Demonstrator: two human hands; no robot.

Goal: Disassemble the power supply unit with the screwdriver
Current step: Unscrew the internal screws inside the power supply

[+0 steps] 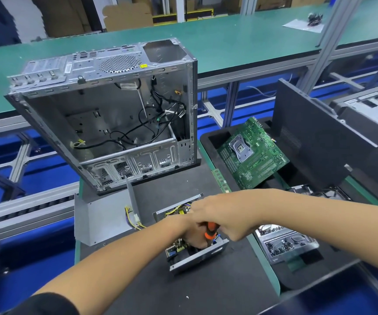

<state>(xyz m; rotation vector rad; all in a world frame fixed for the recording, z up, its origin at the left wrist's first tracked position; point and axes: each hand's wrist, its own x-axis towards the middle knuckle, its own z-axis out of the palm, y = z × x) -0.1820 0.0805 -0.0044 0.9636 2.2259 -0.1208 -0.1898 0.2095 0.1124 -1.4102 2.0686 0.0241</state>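
A person's two bare arms reach over a dark counter [183,292]. At centre sits the power supply unit [197,253], its cover off and circuit board showing. The right hand [220,214] is clenched around an orange-handled screwdriver [210,233], pointed down into the unit. The left hand [195,235] sits inside the unit, just beside the screwdriver; whether its grip holds anything cannot be told. At eleven o'clock stands an emptied computer case [106,114]. At two o'clock lies a green motherboard [251,153].
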